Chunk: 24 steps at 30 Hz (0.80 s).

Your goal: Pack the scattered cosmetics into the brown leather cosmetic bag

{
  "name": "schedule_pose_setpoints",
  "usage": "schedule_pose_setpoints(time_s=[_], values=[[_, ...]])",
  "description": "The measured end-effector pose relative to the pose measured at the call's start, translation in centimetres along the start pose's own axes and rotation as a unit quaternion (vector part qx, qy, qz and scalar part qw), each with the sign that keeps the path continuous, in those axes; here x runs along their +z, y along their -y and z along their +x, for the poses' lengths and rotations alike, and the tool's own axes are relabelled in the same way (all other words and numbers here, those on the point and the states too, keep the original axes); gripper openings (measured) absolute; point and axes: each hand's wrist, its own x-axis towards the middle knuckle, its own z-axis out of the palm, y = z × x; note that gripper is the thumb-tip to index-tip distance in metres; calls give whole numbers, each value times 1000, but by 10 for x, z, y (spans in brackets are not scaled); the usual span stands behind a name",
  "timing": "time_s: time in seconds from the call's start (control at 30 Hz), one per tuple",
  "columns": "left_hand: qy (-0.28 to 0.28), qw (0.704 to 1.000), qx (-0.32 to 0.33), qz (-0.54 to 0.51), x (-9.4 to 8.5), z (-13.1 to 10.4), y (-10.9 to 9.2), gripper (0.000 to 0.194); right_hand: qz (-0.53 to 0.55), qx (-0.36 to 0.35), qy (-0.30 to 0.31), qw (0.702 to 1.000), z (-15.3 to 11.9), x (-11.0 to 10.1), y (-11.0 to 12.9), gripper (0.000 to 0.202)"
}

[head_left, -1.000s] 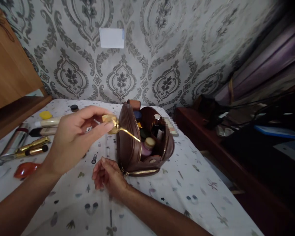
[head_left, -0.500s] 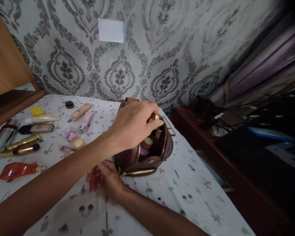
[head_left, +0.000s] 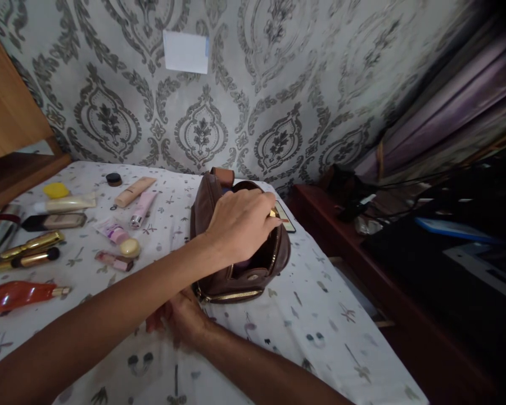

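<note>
My left hand (head_left: 242,225) reaches over the open mouth of a brown leather bag (head_left: 202,208). Its thumb and fingers pinch a small shiny gold-coloured item (head_left: 273,213), mostly hidden by the hand. Gold zippers run along the bag's opening and its front pocket, and the inside looks dark. Low by the bag's front left corner is my right hand (head_left: 185,318), partly covered by my left forearm; its fingers are blurred. A pink lip gloss tube (head_left: 113,260) and a round cream-coloured cap (head_left: 130,247) lie left of my left forearm.
Cosmetics lie on the patterned white sheet: an orange bottle (head_left: 23,295), a gold tube (head_left: 31,246), a beige tube (head_left: 134,191), a pink tube (head_left: 143,209) and a yellow sponge (head_left: 56,190). A phone (head_left: 287,218) sits behind the bag, near the sheet's right edge.
The gold-coloured item, clearly visible before, is now mostly covered by my left hand. The whole view has shifted slightly, and more of the lip gloss tube shows.
</note>
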Motion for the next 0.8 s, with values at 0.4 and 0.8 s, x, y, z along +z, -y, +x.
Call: schedule_pose_setpoints(time_s=[0.4, 0.8], values=[[78, 997, 8, 16, 7, 4, -2, 12, -5, 8, -2, 1000, 0, -1, -2, 52], [127, 990, -1, 55, 10, 8, -4, 12, 5, -5, 15, 1000, 0, -2, -2, 50]])
